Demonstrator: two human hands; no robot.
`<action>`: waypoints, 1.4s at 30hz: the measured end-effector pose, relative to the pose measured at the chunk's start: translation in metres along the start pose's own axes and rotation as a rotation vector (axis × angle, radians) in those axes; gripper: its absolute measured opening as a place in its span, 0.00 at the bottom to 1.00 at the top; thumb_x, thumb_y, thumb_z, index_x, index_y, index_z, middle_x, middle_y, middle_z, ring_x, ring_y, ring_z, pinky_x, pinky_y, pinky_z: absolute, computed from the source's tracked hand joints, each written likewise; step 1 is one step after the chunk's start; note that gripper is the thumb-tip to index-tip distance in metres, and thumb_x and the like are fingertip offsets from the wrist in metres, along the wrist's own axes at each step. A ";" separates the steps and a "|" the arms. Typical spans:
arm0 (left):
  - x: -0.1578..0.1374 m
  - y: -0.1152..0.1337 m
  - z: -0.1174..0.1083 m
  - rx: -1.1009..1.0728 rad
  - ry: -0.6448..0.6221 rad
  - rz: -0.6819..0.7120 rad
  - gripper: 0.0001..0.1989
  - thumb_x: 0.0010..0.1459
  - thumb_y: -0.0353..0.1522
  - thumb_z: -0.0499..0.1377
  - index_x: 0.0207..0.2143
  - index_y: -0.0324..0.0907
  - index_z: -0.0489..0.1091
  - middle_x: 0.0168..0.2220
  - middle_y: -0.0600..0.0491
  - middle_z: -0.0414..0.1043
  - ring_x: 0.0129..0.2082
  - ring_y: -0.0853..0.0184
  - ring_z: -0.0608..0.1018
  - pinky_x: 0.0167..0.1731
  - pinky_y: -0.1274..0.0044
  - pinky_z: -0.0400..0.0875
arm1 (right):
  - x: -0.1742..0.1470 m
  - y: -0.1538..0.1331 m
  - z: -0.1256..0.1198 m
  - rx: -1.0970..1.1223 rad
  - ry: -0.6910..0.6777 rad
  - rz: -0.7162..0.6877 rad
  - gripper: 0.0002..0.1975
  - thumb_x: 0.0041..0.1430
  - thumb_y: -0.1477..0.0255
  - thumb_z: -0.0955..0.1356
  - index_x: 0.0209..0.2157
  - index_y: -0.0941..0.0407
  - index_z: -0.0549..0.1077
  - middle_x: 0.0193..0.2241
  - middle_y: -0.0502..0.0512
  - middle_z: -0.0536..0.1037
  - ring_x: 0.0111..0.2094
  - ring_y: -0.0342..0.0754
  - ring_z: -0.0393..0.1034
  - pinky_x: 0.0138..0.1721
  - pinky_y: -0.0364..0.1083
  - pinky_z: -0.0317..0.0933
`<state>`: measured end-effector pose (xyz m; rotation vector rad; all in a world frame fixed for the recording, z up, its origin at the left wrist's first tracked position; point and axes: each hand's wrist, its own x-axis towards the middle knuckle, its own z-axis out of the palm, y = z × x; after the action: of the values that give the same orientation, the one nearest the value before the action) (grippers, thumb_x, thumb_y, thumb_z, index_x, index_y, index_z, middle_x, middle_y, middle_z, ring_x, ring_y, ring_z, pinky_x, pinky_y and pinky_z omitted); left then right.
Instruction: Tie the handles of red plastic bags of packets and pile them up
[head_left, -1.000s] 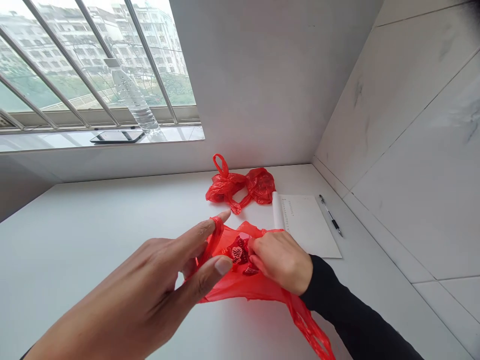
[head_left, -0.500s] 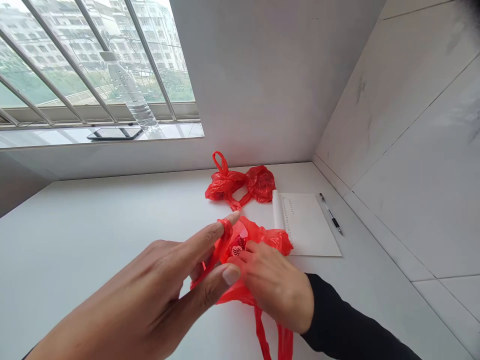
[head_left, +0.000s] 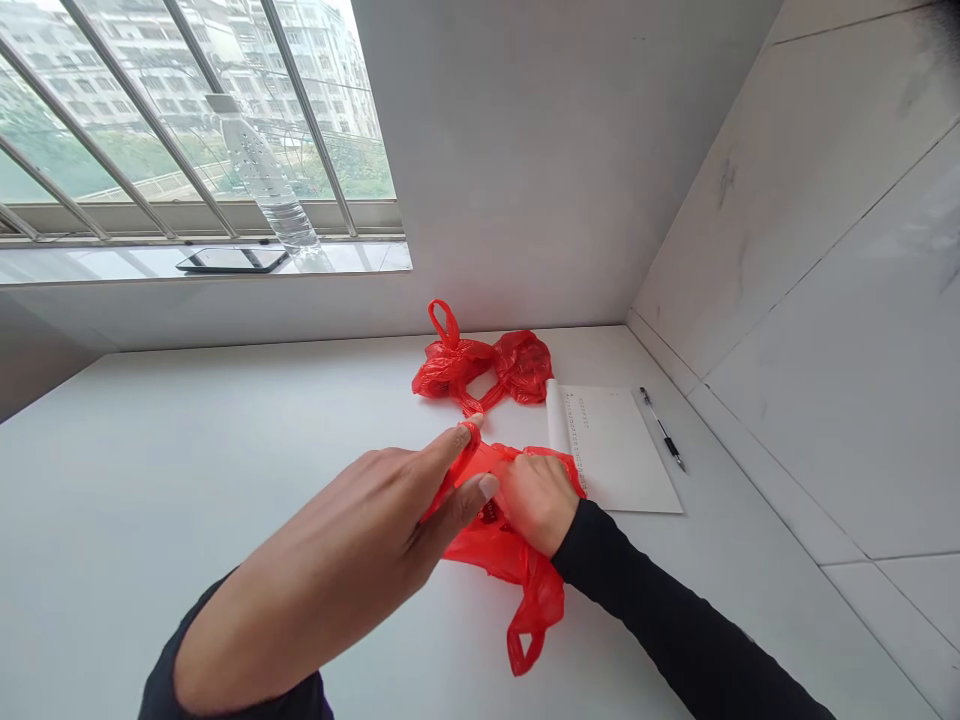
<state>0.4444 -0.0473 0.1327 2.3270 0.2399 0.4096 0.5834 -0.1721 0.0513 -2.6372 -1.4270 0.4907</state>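
A thin red plastic bag [head_left: 487, 548] lies on the table in front of me, its mouth spread wide. My left hand [head_left: 409, 500] grips the bag's left edge, with a strip of the plastic looped over the index finger and the thumb held a little apart. Reaching into the bag from the right is my right hand [head_left: 541, 500]; its fingers are hidden inside. A small dark red item [head_left: 489, 512] with pale markings shows between the two hands, partly covered. One handle of the bag hangs toward me on the table.
Behind the bag lie two knotted red bags [head_left: 454, 368] on the white table [head_left: 187, 450]. To the right are an open notepad [head_left: 622, 450] and a pen [head_left: 663, 430]. On the windowsill stand a water bottle [head_left: 270, 190] and a flat dark tablet-like device [head_left: 232, 261].
My right hand has pushed farther forward and deeper into the bag. My left hand has shifted slightly right and up, and the near handle has folded into a shorter loop.
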 end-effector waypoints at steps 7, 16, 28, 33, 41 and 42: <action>0.003 0.008 0.000 0.489 -0.196 0.152 0.18 0.69 0.44 0.50 0.53 0.46 0.69 0.33 0.52 0.79 0.31 0.63 0.81 0.24 0.77 0.67 | 0.006 0.001 0.014 -0.027 0.022 -0.009 0.09 0.65 0.74 0.63 0.35 0.58 0.75 0.32 0.58 0.80 0.34 0.51 0.74 0.29 0.47 0.46; -0.001 0.007 -0.003 0.505 -0.149 0.260 0.18 0.71 0.43 0.45 0.54 0.45 0.65 0.39 0.50 0.79 0.30 0.65 0.81 0.19 0.78 0.65 | 0.005 0.026 0.004 0.170 0.161 -0.051 0.06 0.64 0.67 0.64 0.38 0.53 0.71 0.34 0.50 0.79 0.35 0.48 0.74 0.31 0.45 0.49; -0.012 0.007 -0.004 0.484 -0.154 0.333 0.22 0.71 0.40 0.49 0.65 0.54 0.51 0.49 0.51 0.77 0.39 0.63 0.82 0.28 0.77 0.75 | -0.009 0.028 -0.019 0.042 0.284 0.089 0.09 0.69 0.68 0.60 0.36 0.54 0.68 0.31 0.52 0.78 0.30 0.50 0.74 0.28 0.46 0.45; -0.013 0.014 -0.005 0.459 -0.184 0.304 0.21 0.71 0.39 0.49 0.64 0.56 0.53 0.45 0.54 0.78 0.38 0.64 0.82 0.29 0.78 0.75 | -0.026 0.037 -0.030 0.013 0.218 -0.038 0.05 0.67 0.72 0.61 0.42 0.55 0.68 0.29 0.52 0.77 0.28 0.49 0.73 0.27 0.45 0.46; -0.022 0.011 -0.004 0.476 -0.183 0.317 0.30 0.69 0.40 0.52 0.70 0.56 0.44 0.53 0.54 0.77 0.42 0.65 0.82 0.35 0.79 0.76 | -0.035 0.055 -0.030 -0.037 0.013 -0.236 0.10 0.65 0.75 0.61 0.45 0.53 0.70 0.31 0.52 0.77 0.29 0.46 0.72 0.28 0.45 0.47; -0.020 0.011 -0.003 0.481 -0.195 0.317 0.30 0.69 0.40 0.52 0.69 0.56 0.45 0.54 0.54 0.76 0.43 0.65 0.82 0.36 0.79 0.76 | -0.033 0.055 -0.029 -0.052 0.002 -0.221 0.09 0.65 0.74 0.61 0.43 0.53 0.71 0.31 0.52 0.77 0.29 0.47 0.73 0.28 0.45 0.47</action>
<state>0.4248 -0.0592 0.1383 2.8707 -0.1475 0.2962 0.6202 -0.2282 0.0728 -2.4744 -1.7262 0.4311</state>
